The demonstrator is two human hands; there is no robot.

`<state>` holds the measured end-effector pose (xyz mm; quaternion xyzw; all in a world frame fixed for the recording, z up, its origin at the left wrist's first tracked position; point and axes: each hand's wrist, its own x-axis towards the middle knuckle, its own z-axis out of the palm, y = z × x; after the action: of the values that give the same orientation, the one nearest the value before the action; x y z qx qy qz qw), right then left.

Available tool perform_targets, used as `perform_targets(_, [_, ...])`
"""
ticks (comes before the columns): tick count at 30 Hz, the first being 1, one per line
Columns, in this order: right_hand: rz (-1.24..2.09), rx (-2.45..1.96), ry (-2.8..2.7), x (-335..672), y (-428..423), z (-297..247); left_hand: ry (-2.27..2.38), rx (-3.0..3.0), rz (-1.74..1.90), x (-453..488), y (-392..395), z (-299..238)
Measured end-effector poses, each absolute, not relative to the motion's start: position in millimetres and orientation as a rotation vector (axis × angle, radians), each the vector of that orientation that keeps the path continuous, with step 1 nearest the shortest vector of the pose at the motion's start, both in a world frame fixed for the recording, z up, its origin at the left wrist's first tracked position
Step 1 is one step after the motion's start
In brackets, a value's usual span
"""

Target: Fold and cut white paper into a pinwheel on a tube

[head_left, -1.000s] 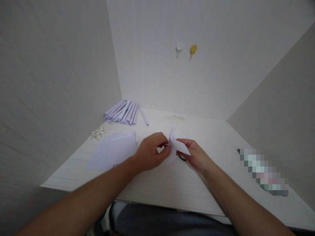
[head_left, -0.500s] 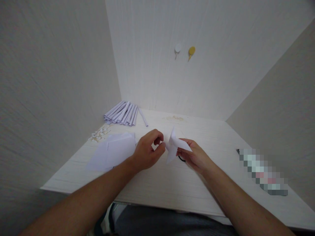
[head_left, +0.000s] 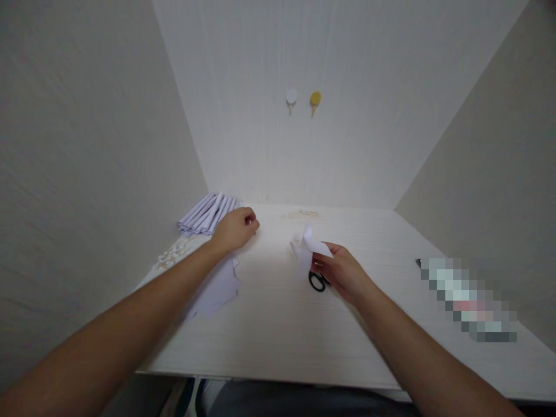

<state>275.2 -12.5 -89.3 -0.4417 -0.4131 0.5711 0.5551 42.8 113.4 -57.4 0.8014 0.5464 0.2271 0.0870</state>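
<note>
In the head view my right hand point(head_left: 341, 269) grips a white paper pinwheel point(head_left: 307, 246) by one side, its folded blades spread to the left. Just below that hand, a pair of scissors point(head_left: 317, 282) with black handles lies on the table, partly covered. My left hand point(head_left: 234, 230) is reached out low over the table, beside a pile of rolled paper sticks point(head_left: 207, 214). Its fingers are curled in a pinch, and whatever is between them is hidden. The loose paper roll that lay there is covered by this hand or inside it.
White paper sheets point(head_left: 217, 292) lie under my left forearm. Small white-tipped pieces point(head_left: 174, 253) are scattered by the left wall. A blurred-out object point(head_left: 467, 301) lies at the right. White point(head_left: 291, 97) and yellow point(head_left: 315, 98) hooks hang on the back wall.
My left hand has left the pinwheel and moved left and away from me, to the loose roll's spot. My right hand still holds the pinwheel. More of the scissors shows. The view has shifted slightly.
</note>
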Motion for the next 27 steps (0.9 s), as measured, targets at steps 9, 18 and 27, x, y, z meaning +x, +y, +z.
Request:
perform_targets(9, [1.283,-1.087,-0.984,283,-10,-87,2.062,2.117,0.244,57,201,-75])
perform_targets(18, [1.237,-1.124,-1.002,286,-9,-87,1.973,2.04,0.439,78,186,-63])
perform_targets(27, [1.152,-1.089,-0.949,289,-8,-83,1.317,1.829,0.911,92,65,-52])
